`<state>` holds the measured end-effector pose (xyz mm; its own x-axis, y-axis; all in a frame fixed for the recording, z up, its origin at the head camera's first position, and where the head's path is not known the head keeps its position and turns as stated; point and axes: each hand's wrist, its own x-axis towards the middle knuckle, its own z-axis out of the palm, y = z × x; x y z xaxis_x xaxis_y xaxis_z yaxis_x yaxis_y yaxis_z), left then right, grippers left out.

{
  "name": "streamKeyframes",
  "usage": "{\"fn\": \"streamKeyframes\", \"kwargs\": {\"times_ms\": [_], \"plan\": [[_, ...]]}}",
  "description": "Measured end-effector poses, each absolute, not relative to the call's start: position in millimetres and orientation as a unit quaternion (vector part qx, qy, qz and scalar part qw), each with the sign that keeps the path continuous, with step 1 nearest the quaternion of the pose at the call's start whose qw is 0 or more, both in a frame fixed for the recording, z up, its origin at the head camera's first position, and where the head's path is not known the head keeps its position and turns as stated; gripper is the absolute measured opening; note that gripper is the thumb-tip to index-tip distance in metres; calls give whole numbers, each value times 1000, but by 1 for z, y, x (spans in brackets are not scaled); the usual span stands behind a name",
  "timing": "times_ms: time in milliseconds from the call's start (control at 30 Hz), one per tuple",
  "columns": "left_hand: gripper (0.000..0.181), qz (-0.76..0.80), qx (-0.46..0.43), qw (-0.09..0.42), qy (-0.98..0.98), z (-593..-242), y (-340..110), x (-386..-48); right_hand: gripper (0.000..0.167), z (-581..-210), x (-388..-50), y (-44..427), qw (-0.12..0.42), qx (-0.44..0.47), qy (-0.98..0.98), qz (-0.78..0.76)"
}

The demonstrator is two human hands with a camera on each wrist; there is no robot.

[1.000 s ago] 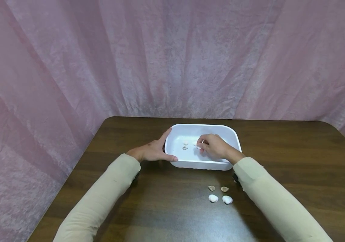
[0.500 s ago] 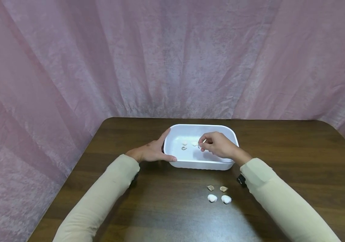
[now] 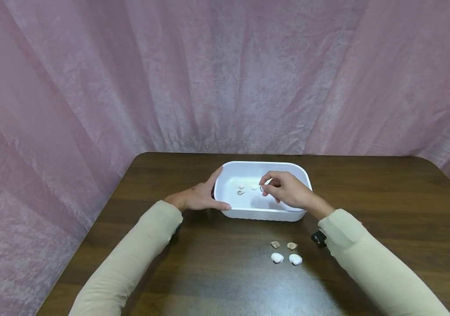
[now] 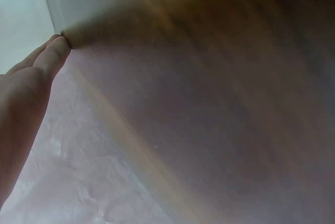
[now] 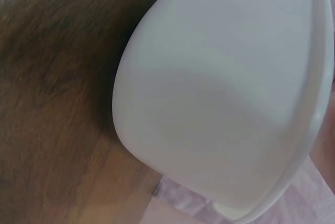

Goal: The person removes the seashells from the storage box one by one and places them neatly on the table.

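A white rectangular tray (image 3: 262, 215) stands on the table in the head view. My left hand (image 3: 199, 196) rests against its left end, thumb along the near side and fingers, fairly straight, toward the far rim. Over the middle of the tray, my right hand (image 3: 288, 188) pinches a small pale shell (image 3: 261, 188), mostly hidden by the fingertips. Left of it on the tray floor lie a white shell (image 3: 241, 186), another white shell (image 3: 254, 187) and a brownish shell (image 3: 240, 192). The right wrist view shows the outside of the tray (image 5: 209, 88), with the shell out of sight.
In front of the tray, two brownish shells (image 3: 292, 246) lie on the brown wooden table (image 3: 217, 263), with two white ribbed shells (image 3: 277, 258) nearer me. A pink curtain (image 3: 225, 79) hangs behind the table's far edge.
My right hand has shifted slightly right, still pinching the small shell, and its forearm has swung outward. The left hand stays at the tray's end.
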<state>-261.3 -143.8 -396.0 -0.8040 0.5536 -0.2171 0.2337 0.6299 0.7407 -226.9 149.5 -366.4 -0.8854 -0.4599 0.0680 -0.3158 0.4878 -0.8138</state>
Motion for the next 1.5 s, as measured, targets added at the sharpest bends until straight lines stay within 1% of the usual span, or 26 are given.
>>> {"fn": "streamKeyframes", "kwargs": {"times_ms": [433,600,800,1067,1167,1500], "plan": [[125,349,214,218,886,-395,-143,-261,17,-368,-222,153,86,-211,838,-496],[125,348,216,220,885,-395,-143,-260,16,-369,-219,153,93,-207,834,-502],[126,348,213,220,886,-396,-143,-261,23,-367,-214,154,96,-191,839,-501],[125,352,212,216,886,-396,-143,-261,35,-362,-206,157,100,-196,838,-499],[125,352,213,214,886,-396,-144,-261,34,-360,-202,156,104,-194,840,-496],[126,355,223,216,882,-395,-144,-260,31,-360,-191,157,92,-201,837,-500]]}}
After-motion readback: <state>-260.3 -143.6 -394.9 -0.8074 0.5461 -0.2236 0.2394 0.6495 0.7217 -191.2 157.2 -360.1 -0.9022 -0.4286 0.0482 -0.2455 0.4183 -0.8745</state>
